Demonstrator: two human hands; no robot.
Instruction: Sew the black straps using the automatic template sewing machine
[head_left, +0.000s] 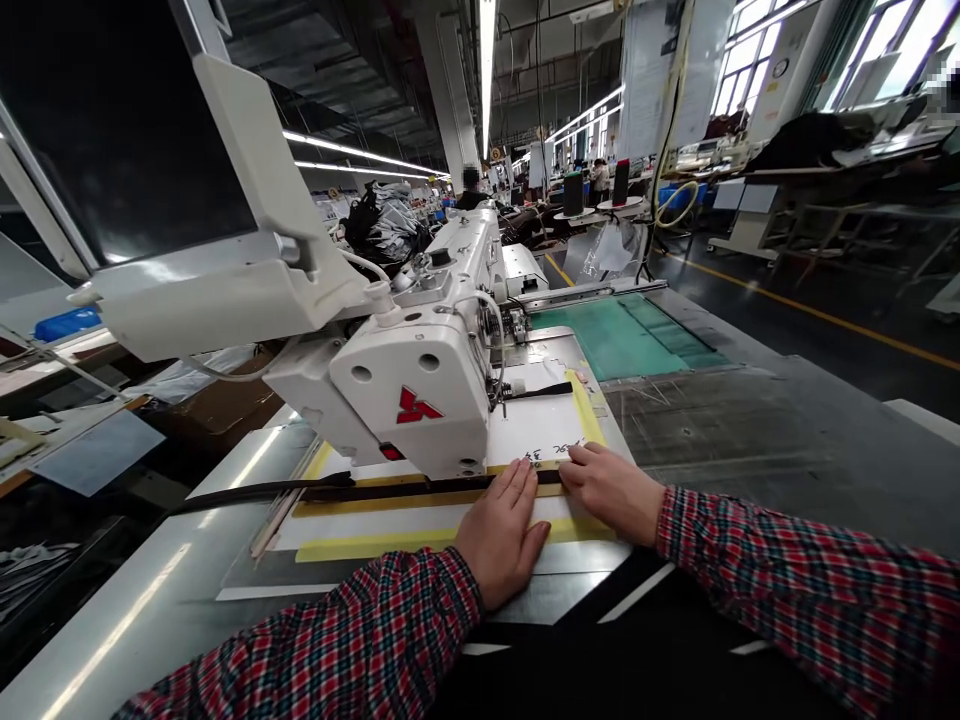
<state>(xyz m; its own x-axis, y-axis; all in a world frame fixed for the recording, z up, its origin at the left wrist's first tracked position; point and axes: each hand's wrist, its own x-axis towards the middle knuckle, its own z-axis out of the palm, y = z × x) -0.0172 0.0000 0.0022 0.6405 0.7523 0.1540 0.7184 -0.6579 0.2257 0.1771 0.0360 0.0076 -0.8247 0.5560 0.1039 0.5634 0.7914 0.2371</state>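
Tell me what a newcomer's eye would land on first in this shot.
The big white sewing machine head, with its red logo, dominates the middle of the view. Just in front of it, the left hand and right hand press down on a white, yellow-edged template, with a long black strap running across it. Beyond the machine lies a green panel.

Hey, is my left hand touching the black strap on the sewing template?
Touching. The head view shows the left hand resting on the template, its fingertips lying across the black strap with no gap.
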